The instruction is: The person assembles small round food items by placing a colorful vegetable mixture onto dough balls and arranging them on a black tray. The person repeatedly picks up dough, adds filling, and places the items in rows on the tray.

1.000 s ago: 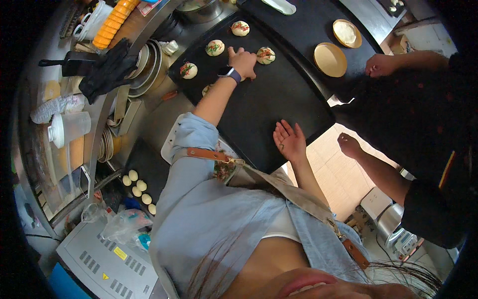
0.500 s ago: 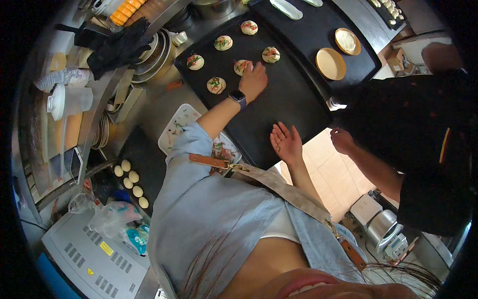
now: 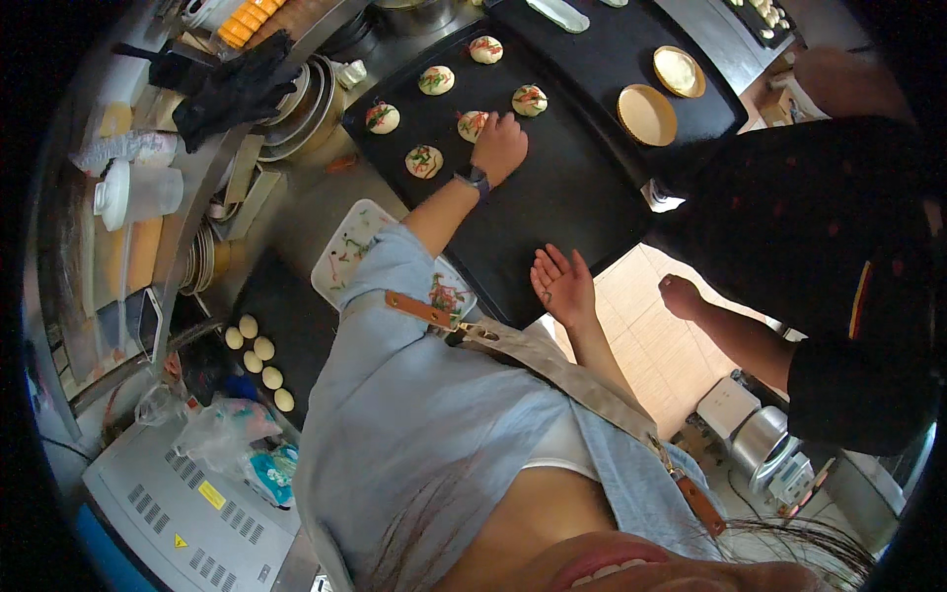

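Observation:
My left hand (image 3: 500,150), with a dark watch on its wrist, reaches over a black baking tray (image 3: 552,187). Its fingers curl down at the edge of a round dough bun (image 3: 472,125) with red and green shreds on top. The fingertips are partly hidden, so what they pinch cannot be made out. Similar topped buns, such as one dough bun (image 3: 424,162), lie spaced around it. My right hand (image 3: 564,286) is palm up with fingers spread, holding nothing, over the tray's near edge. Below my left forearm, a white tub (image 3: 335,247) contains red and green shreds.
At right stands a person in dark clothes (image 3: 769,227), one hand (image 3: 681,299) near the tray. A second black tray bears two round golden molds, one being the mold (image 3: 647,114). Plain dough balls (image 3: 263,348) sit at left, near a grey machine (image 3: 187,503).
My left hand stays at the same bun, its fingers and wrist slightly turned. The right hand remains palm up. The view has shifted a little, and the other person has moved slightly.

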`<state>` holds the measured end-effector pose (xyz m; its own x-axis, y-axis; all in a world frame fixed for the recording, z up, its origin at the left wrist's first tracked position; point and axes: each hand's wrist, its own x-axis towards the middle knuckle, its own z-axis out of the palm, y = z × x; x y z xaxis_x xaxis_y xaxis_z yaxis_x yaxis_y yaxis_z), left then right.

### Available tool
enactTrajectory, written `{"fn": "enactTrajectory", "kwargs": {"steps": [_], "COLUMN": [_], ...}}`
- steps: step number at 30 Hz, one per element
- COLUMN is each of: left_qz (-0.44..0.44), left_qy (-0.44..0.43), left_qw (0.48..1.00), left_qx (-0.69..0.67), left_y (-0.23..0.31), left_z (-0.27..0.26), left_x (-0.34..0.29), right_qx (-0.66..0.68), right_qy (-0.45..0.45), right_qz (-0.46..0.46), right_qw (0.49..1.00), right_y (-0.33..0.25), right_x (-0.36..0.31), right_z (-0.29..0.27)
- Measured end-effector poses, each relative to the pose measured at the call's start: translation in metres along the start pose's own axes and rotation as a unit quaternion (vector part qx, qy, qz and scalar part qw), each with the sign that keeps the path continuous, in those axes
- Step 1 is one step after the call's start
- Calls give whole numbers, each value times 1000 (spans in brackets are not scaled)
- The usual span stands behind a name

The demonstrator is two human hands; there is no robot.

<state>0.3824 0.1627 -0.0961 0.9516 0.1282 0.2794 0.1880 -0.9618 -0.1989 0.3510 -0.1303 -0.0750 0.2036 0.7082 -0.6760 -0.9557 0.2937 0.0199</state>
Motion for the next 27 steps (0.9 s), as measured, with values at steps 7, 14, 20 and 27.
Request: {"fn": "enactTrajectory", "kwargs": {"steps": [7,14,20,27], "left_qz": [-46,13,-160,-381], "left_qy": [-34,-115,-88,28], "left_qw": [998,990,916,784], "left_qx": [-20,-85,-358,-490], "left_y": [-11,32,41,67], "left_z": [40,-19,-118,-169], "left_x": [25,-19,-181,-306], "right_qx": [-23,-3,-106,-487], "right_qy": [28,36,-24,-138], "right_qz": [-16,-24,30,70], "right_qw": [999,999,994,859], "right_y": [6,-4,12,142], "right_x": [-26,-27,8,59], "right_z": [-6,-10,31,72]}}
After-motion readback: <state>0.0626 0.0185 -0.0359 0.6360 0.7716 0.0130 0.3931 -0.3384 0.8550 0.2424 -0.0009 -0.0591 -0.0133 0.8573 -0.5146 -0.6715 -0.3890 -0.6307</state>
